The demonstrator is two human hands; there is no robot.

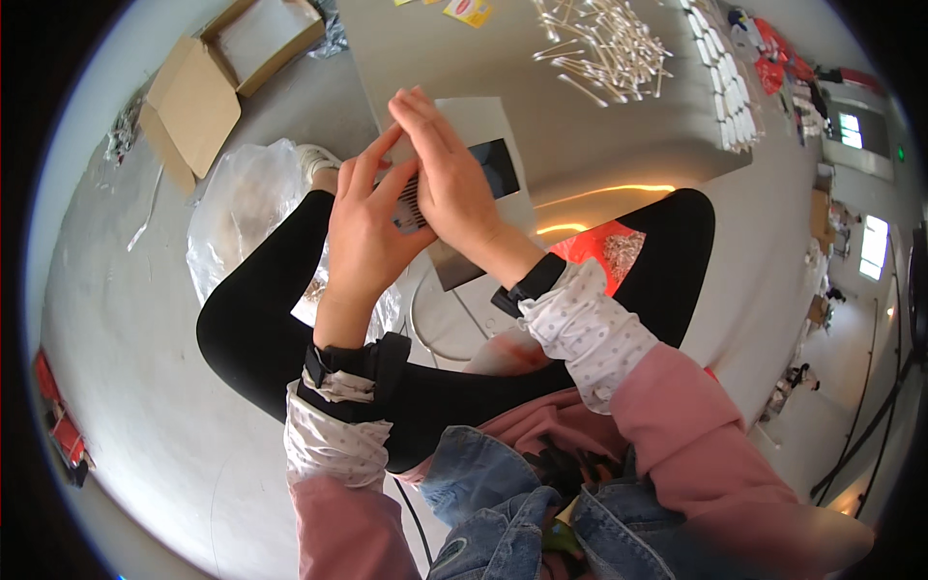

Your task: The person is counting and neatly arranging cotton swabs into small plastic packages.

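Observation:
My left hand [369, 215] and my right hand [452, 179] meet above the near edge of the table, fingers bent inward and tips close together. A dark-and-light striped piece [410, 205] shows in the gap between them. My fingers hide most of it, so its kind cannot be made out. Just beyond and beneath the hands stands a pale grey, box-like device [483, 118] with a dark rectangular panel [496, 168]. Both wrists wear black bands below dotted white cuffs.
Loose cotton swabs [614, 53] lie heaped on the grey table [570, 155], with a row of white bundles [723, 82] at its right. Yellow packets [469, 11] lie at the far edge. A clear plastic bag [242, 198], an opened cardboard box [193, 101] and a red bag [594, 246] are nearby.

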